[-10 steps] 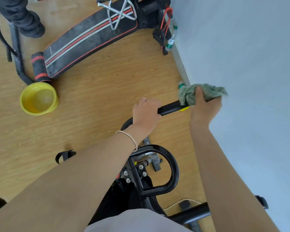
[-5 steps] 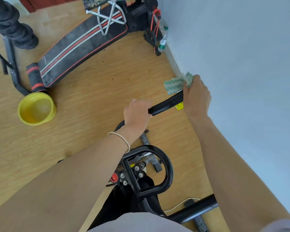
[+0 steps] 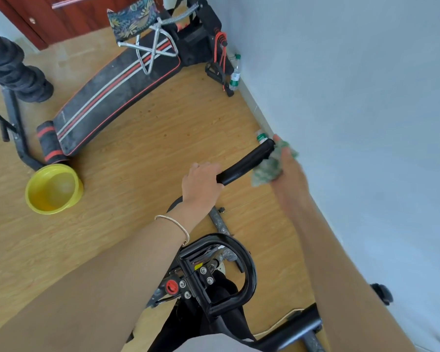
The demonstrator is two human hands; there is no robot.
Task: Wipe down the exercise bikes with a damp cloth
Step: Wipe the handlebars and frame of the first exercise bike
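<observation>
The black exercise bike (image 3: 214, 288) stands below me, its looped handle in front of my body. Its long black handlebar grip (image 3: 247, 162) points up and right toward the wall. My left hand (image 3: 201, 184) grips the lower end of that grip. My right hand (image 3: 290, 174), blurred by motion, holds a green cloth (image 3: 268, 170) against the outer end of the grip, on its right side.
A yellow basin (image 3: 52, 189) sits on the wood floor to the left. A black sit-up bench (image 3: 112, 97) and a folding stool (image 3: 140, 29) lie beyond. Plastic bottles (image 3: 235, 72) stand by the white wall (image 3: 353, 97). A person's dark-trousered leg (image 3: 8, 64) is at far left.
My right hand has slid the cloth along the handlebar grip's end, from on top of it to its right side. The view has tilted up, showing more of the room.
</observation>
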